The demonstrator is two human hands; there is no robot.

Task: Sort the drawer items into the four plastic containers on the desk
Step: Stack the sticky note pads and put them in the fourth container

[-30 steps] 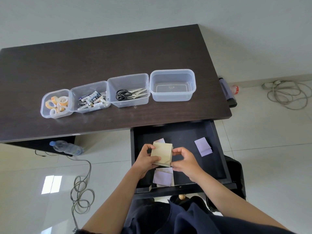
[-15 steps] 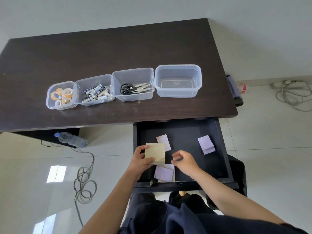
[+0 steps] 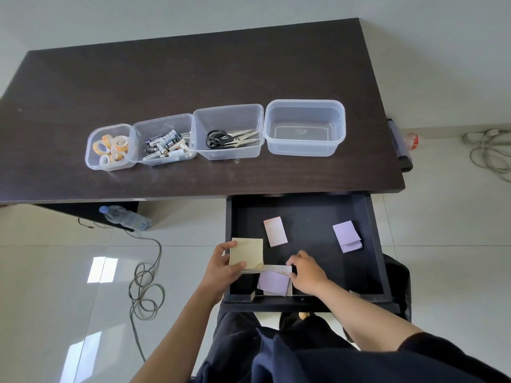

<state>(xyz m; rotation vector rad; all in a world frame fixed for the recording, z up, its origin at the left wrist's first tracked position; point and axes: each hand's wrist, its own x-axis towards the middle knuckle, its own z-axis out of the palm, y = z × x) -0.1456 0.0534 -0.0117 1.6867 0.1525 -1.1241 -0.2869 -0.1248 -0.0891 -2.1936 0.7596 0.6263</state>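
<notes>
Notepads lie in the open drawer under the desk's front edge. The left hand is closed on a beige pad, thumb on top, holding it over the drawer's near left corner. The right hand is curled over the edge of a purple pad at the drawer's front; whether it grips the pad cannot be told. A pink pad lies further back, and another purple pad sits well apart at the right. On the desk stand four plastic tubs in a row: tape rolls, batteries, scissors, and an empty tub at the right. A water bottle and a cable lie on the floor to the left.
</notes>
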